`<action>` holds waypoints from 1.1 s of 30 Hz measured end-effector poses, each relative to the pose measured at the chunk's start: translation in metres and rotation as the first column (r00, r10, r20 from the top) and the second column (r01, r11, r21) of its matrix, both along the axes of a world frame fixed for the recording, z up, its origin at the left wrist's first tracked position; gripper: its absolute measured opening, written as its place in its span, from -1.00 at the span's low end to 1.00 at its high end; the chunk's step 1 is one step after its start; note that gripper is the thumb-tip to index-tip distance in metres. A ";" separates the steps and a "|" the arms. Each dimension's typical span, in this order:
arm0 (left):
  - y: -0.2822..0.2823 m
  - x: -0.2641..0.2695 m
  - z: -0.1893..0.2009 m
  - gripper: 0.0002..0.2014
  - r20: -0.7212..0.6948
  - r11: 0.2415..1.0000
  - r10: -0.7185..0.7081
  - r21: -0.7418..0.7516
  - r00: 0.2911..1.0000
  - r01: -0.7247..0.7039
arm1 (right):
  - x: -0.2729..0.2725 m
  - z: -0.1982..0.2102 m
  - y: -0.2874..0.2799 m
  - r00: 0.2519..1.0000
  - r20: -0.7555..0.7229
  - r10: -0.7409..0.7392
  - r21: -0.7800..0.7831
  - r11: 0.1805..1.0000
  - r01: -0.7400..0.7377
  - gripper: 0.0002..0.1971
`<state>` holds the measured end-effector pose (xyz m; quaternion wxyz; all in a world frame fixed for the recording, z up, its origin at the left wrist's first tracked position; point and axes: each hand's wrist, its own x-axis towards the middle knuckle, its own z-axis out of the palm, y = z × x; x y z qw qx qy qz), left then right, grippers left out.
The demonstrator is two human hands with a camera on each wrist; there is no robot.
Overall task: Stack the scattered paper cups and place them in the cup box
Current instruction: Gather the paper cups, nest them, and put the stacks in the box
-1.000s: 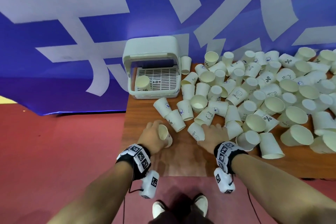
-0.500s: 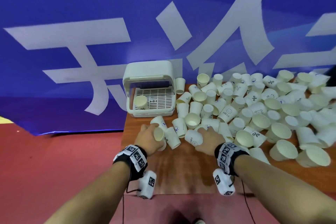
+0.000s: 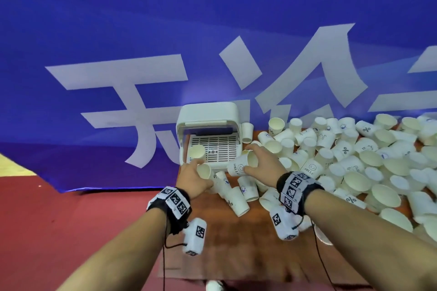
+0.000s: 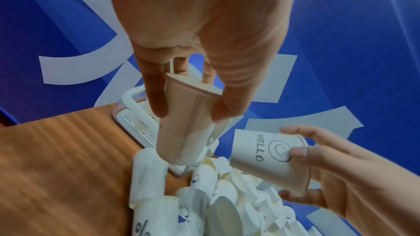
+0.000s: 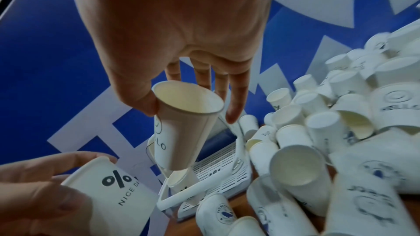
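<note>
— What does each hand hold?

— The left hand (image 3: 192, 178) grips a paper cup marked "%" and "NICE DAY" (image 5: 113, 193); thumb and fingers (image 4: 156, 100) curl around its wall, near the rim. The right hand (image 3: 264, 165) pinches the "HELLO" smiley cup (image 3: 241, 166) between the thumb and the other fingers, also close to the rim. Both cups are lifted above the table.

— How do the two cups stand to each other?

— They are apart, not nested. The HELLO cup is tilted, its open mouth turned toward the right palm and its bottom toward the left hand's cup.

— And the cup box?

— The white cup box (image 3: 208, 123) stands at the far left corner of the wooden table (image 3: 236, 243), its lid raised. One cup (image 3: 196, 151) is inside on the slotted tray, at the left; it seems to lie on its side, but the picture is too soft to be sure.

— The other cups?

— A big heap of scattered cups (image 3: 354, 160) covers the right part of the table, some upright, many fallen. Several loose cups (image 3: 234, 196) lie just under the hands. Behind is a blue banner (image 3: 212, 30) with white characters.
</note>
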<state>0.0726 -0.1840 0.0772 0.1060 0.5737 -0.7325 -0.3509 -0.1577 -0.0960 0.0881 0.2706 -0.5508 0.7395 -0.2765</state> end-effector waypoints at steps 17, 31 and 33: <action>-0.155 0.036 -0.010 -0.25 -0.061 0.997 -0.078 0.020 0.995 0.079 | 0.035 0.004 -0.147 0.988 -0.126 0.087 0.129 0.989 -0.071 -0.26; -0.193 0.021 -0.047 -0.16 -0.019 0.991 -0.134 0.012 0.991 0.134 | 0.030 -0.030 -0.178 0.977 -0.184 0.103 0.208 0.976 -0.064 -0.23; -0.193 0.017 -0.055 -0.14 -0.011 0.989 -0.145 0.021 0.989 0.145 | 0.029 -0.033 -0.179 0.980 -0.172 0.104 0.212 0.975 -0.067 -0.21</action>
